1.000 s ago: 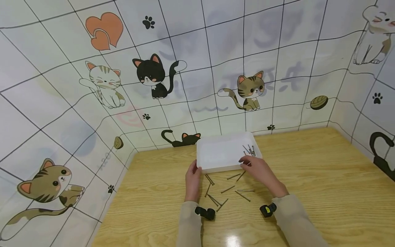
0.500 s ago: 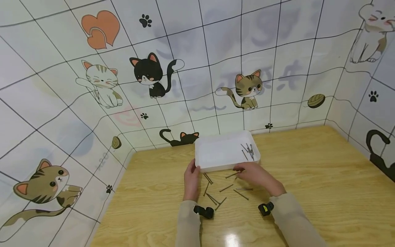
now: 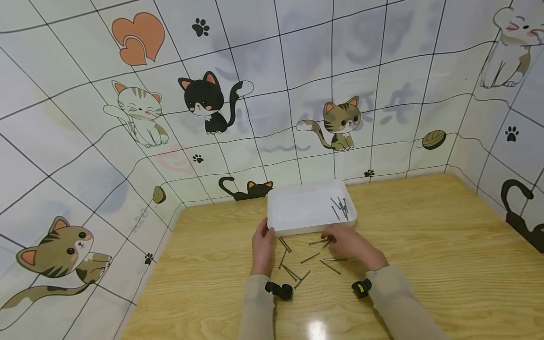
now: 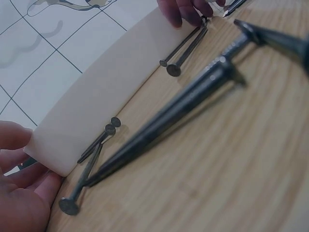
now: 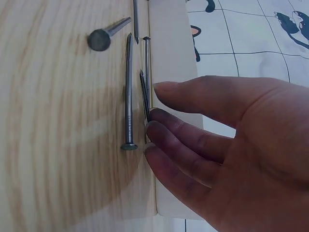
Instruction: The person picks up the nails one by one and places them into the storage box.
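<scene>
A white plastic tray [image 3: 297, 210] sits at the back of the table, with several nails [image 3: 345, 208] lying in its right end. My left hand [image 3: 262, 248] grips the tray's front left corner between thumb and fingers; the left wrist view shows this hand [image 4: 26, 198] around the corner of the white wall [image 4: 96, 92]. My right hand [image 3: 352, 245] is low at the tray's front side. In the right wrist view its fingertips [image 5: 155, 129] touch a thin nail [image 5: 144, 92] on the table, with the thumb held apart from the fingers. Another nail [image 5: 129, 96] lies alongside.
More loose nails [image 3: 329, 267] are scattered on the wooden table [image 3: 204, 293] in front of the tray, several between the forearms. Behind the table rises a white wall covering [image 3: 280, 118] printed with cats and grid lines. Each wrist carries a small black camera [image 3: 361, 287].
My right hand has moved down from the tray's front rim to the nails on the table, uncovering the nails inside the tray. The left hand keeps its grip on the corner.
</scene>
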Demonstrator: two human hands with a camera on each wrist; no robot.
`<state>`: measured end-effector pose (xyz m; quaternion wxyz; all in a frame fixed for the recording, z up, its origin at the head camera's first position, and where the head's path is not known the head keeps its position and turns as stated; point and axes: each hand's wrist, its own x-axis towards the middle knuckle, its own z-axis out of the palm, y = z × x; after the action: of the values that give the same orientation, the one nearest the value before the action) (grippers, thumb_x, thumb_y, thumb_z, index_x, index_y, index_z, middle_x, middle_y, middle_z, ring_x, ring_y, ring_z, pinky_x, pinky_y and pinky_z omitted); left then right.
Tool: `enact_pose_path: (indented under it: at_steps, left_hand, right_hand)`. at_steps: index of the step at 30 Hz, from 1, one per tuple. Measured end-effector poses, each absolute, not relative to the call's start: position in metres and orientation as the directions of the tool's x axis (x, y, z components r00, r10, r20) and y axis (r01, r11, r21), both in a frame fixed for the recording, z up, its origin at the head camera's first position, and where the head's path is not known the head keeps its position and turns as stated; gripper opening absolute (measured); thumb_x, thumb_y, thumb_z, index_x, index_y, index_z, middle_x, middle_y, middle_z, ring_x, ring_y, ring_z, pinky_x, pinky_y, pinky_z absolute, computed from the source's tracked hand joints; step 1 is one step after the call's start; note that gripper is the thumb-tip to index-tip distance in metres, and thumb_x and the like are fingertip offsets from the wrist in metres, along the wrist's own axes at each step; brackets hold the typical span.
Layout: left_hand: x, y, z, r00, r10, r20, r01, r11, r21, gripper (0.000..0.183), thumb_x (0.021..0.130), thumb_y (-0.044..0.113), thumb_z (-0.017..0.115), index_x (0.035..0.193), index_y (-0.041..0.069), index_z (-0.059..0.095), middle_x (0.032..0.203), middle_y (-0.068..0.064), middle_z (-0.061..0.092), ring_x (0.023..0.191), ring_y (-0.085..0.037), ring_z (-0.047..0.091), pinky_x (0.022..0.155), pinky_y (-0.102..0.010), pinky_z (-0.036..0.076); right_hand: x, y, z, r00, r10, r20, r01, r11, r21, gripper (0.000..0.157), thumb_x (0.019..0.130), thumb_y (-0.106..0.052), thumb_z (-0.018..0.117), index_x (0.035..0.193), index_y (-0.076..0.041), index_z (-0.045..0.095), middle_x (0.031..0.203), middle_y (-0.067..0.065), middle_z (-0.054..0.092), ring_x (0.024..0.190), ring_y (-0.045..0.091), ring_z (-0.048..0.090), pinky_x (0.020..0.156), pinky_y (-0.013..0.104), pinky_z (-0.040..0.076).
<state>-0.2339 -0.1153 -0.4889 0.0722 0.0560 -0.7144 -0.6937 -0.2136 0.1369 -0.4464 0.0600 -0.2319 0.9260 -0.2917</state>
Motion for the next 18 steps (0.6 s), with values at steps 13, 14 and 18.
enact_pose_path:
  at_steps: [13,14,18]
  left_hand:
    - [-0.232,-0.1131,-0.4868,-0.983,-0.179,0.036,0.027,0.05,0.998,0.044,0.093,0.018,0.047,0.135,0.011,0.039,0.135,-0.004,0.04,0.124,-0.016,0.034,0.101,-0.037,0.029]
    - [-0.2321,-0.1133,-0.487,-0.983,-0.181,0.036,0.027,0.053,0.998,0.044,0.093,0.018,0.047,0.135,0.012,0.039,0.135,-0.004,0.04,0.124,-0.017,0.034,0.101,-0.037,0.029]
    - [-0.2316,-0.1133,-0.4865,-0.982,-0.182,0.045,0.036,0.053,0.998,0.044,0.093,0.018,0.047,0.135,0.012,0.039,0.135,-0.004,0.041,0.124,-0.017,0.035,0.101,-0.037,0.029]
  right_hand:
    - [-0.208,0.1333,-0.4471,-0.899,-0.438,-0.014,-0.361,0.758,-0.543,0.024,0.074,0.008,0.057,0.091,-0.008,0.066,0.088,0.004,0.059,0.072,0.013,0.049,0.062,0.031,0.042]
    - [-0.2073,0.1324,-0.4464,-0.9,-0.435,-0.02,-0.355,0.761,-0.542,0.023,0.075,0.007,0.057,0.09,-0.009,0.066,0.088,0.003,0.06,0.071,0.013,0.049,0.062,0.031,0.042]
    - [-0.2049,0.1303,-0.4452,-0.906,-0.42,-0.051,-0.33,0.777,-0.536,0.021,0.075,0.006,0.057,0.087,-0.01,0.065,0.087,0.002,0.06,0.07,0.013,0.049,0.061,0.031,0.042]
